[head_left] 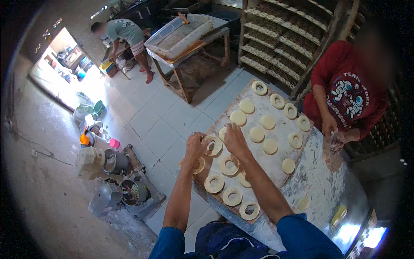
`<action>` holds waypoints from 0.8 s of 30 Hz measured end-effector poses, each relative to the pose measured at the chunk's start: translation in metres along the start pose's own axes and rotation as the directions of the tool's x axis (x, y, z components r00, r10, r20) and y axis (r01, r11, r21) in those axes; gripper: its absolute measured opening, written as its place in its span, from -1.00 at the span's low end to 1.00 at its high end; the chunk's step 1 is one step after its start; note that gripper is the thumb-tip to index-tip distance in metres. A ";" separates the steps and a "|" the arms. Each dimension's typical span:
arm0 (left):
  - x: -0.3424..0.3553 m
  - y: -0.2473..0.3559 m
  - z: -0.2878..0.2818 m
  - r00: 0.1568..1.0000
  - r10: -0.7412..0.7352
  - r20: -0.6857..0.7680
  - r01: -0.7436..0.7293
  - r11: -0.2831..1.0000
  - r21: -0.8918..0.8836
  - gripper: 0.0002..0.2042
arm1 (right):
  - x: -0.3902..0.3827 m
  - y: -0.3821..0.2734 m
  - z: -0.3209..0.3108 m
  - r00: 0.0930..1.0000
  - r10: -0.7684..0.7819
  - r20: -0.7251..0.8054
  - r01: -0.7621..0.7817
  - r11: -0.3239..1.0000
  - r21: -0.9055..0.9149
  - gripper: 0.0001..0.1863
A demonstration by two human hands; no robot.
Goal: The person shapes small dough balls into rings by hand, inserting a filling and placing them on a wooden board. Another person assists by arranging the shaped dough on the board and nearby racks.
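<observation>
Pale dough rings and round dough discs lie spread over a floured board [280, 129] on the table. At the board's left edge, my left hand [196, 148] has its fingers closed at the rim of a dough ring [213, 146]. My right hand [235, 140] is just beside it, fingers bunched and pointing down. A dough disc [222, 134] shows partly from behind those fingers; what they pinch is hidden. Nearer me are another dough ring [229, 165] and several more rings along the near edge. My right forearm partly covers a dough piece [244, 179].
A person in a red shirt [349, 95] works dough at the table's right side. Flour coats the metal tabletop [310, 181]. Loaded racks [280, 41] and a wooden stand with a white tray [185, 36] stand behind. Mixers [114, 162] are at left; another person [125, 36] bends over farther back.
</observation>
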State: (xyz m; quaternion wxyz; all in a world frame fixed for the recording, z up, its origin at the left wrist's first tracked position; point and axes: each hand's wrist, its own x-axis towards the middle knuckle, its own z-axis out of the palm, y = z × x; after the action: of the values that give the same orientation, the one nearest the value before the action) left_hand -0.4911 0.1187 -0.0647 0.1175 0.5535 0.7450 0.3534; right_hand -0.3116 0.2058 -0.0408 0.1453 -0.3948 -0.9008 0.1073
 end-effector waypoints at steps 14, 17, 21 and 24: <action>-0.027 0.018 -0.004 0.998 0.045 0.046 -0.047 0.998 0.033 -0.82 | -0.108 0.032 -0.079 0.965 0.261 0.006 -0.161 0.577 0.800 -0.60; -0.038 0.038 -0.004 0.983 0.136 -0.125 -0.107 0.970 0.219 -0.75 | -0.234 0.087 -0.131 0.836 0.517 0.185 -0.512 0.612 0.603 -0.63; -0.059 0.105 0.017 0.976 0.067 -0.207 -0.047 0.994 0.099 -0.61 | -0.388 0.168 -0.160 0.551 0.825 -0.125 -0.802 0.565 0.196 -0.58; -0.085 0.177 0.040 0.990 0.112 -0.087 -0.128 0.971 -0.204 -0.62 | -0.469 0.211 -0.162 0.507 0.852 -0.132 -0.809 0.523 0.268 -0.53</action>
State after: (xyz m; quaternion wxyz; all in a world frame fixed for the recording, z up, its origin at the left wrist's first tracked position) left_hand -0.3062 0.0818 0.0039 0.1254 0.5684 0.6727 0.4568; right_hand 0.1911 0.0104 -0.0376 0.2197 -0.7747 -0.5612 0.1911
